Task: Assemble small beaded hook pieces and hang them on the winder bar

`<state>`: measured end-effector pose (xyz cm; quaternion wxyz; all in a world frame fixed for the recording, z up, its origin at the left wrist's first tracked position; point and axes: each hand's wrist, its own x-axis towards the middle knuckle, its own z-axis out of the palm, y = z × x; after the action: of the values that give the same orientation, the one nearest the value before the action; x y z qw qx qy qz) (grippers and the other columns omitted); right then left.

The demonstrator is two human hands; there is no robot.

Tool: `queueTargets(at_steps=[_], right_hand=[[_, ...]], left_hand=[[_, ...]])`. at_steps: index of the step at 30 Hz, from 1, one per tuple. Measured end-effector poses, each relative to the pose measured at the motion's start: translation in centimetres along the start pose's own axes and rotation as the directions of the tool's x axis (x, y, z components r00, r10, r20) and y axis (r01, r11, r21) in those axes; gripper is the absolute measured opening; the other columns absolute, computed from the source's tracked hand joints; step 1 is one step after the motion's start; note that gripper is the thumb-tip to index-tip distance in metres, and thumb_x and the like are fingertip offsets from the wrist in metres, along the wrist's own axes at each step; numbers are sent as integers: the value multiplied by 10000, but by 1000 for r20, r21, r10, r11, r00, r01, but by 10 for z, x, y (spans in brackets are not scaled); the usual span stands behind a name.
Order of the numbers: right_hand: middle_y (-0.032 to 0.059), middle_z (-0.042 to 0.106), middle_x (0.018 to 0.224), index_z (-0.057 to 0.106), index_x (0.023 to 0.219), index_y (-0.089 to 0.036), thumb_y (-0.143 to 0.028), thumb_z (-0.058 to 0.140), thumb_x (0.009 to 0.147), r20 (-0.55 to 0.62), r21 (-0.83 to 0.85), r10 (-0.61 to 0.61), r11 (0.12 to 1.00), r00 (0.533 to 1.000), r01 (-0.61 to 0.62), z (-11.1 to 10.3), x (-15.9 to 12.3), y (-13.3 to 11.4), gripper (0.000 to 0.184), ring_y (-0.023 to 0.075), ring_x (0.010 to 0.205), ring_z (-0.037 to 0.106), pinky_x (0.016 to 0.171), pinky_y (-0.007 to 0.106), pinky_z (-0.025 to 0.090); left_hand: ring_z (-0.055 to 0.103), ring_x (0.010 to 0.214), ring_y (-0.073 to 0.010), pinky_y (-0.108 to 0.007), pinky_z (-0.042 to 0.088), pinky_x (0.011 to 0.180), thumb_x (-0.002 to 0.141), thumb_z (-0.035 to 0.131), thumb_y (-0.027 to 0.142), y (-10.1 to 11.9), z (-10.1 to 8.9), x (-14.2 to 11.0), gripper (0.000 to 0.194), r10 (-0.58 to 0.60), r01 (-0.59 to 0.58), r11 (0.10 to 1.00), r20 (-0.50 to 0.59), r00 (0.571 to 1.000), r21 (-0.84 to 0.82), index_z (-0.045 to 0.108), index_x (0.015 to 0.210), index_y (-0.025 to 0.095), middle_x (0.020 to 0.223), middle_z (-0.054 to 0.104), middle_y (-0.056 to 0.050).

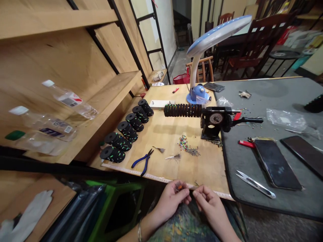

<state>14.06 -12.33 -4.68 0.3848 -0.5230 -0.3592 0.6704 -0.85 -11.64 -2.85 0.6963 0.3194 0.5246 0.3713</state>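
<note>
A: Where's the work?
B: Small orange piece (pixel 179 187), lower centre of frame, by the table's near edge. Left hand (pixel 176 196) has its fingers curled round it.

A: Right hand?
B: Right hand (pixel 210 203) just beside it, thumb and finger pinched. Can't tell if anything's between them.

A: Surface?
B: Pale wood tabletop (pixel 161 134), ruler strip (pixel 156 176) along near edge. Centre: multicoloured beads (pixel 183 143) next to grey metal bits (pixel 193 151). Left of those, two wispy bundles (pixel 173 157) and blue-handled pliers (pixel 147 156), jaws slightly apart. Six speckled black cylinders (pixel 128 132) in a slanting row, left of centre. Above the beads, a black winder (pixel 211 129) carrying a ribbed black roll (pixel 183 110). Blue-and-white lamp (pixel 194 72) behind.

A: Right side?
B: Grey mat (pixel 234 161). Phone (pixel 276 164) and silver snips (pixel 254 185) on it.

A: Room?
B: Wooden shelf (pixel 122 82) with clear plastic bottles (pixel 73 101), upper left. Dark wooden chairs (pixel 266 37) upper right. White glove (pixel 34 215) lower left, near a green frame (pixel 101 215).
</note>
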Motion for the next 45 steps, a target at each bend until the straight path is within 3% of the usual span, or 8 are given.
queueTargets(at_steps=[9,22,28,35,45], right_hand=[[-133,326,383,484,609,-202,-748,669,585,133,58,111,991,985,-120,6,-5,3,577,38,344,209,378,202,129],[-144,309,343,477,617,-210,-760,690,533,122,127,150,978,981,-165,6,-2,5,596,32,316,183,363,197,88],[-136,333,340,479,634,-209,-728,702,561,90,141,111,982,990,-123,5,3,14,569,37,326,182,367,197,110],[-112,390,365,533,702,-195,-693,699,616,62,115,52,992,997,-59,6,3,15,532,59,353,255,381,193,161],[-105,398,405,505,691,-205,-634,655,732,17,115,0,993,1000,-2,-2,1,12,457,67,378,253,397,204,172]], left_hand=[[531,507,-98,-224,410,535,695,732,437,2,-1,-1,341,41,-41,998,-6,999,56,565,728,142,575,572,31],[546,524,-104,-227,443,539,707,716,402,-3,1,1,305,54,-52,997,-27,998,60,563,746,141,589,578,23],[563,559,-119,-230,465,532,714,707,376,-3,4,-3,276,85,-80,991,-38,996,108,544,733,155,624,559,20],[523,530,-97,-212,438,518,709,666,232,-7,5,-5,147,162,-146,957,-43,986,252,539,693,158,629,549,22],[589,542,-148,-250,479,520,701,596,195,-2,7,-8,60,100,-95,951,-2,995,294,546,717,166,619,562,12]])
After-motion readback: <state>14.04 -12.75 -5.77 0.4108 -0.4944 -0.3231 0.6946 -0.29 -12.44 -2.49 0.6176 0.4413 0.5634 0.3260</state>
